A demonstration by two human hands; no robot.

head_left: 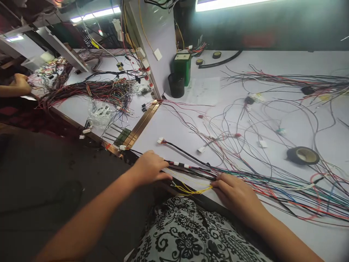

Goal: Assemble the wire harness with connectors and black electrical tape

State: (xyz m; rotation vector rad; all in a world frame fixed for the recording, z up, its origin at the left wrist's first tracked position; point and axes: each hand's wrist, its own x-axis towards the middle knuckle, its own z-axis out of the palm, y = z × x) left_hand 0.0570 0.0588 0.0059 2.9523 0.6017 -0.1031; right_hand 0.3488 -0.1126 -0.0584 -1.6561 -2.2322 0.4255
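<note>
A long wire harness [196, 172] lies along the front edge of the white table. My left hand [152, 166] is over its black-sleeved end, fingers curled round the dark branch and thumb stretched out to the right. A white connector [123, 147] pokes out past that hand. My right hand [231, 187] pinches the harness near its middle, where yellow wires [192, 191] come out and hang over the edge. Above the hands, a black-sleeved branch [185, 152] ends in a white plug [160, 140]. Colored wires fan out to the right.
A roll of black tape [303, 155] sits at the right among loose wires. Farther back are a black cup [176, 85], a green box [182, 67] and a paper sheet [203, 90]. Another person's hand [21, 84] is at the far left, by a wire pile [92, 91].
</note>
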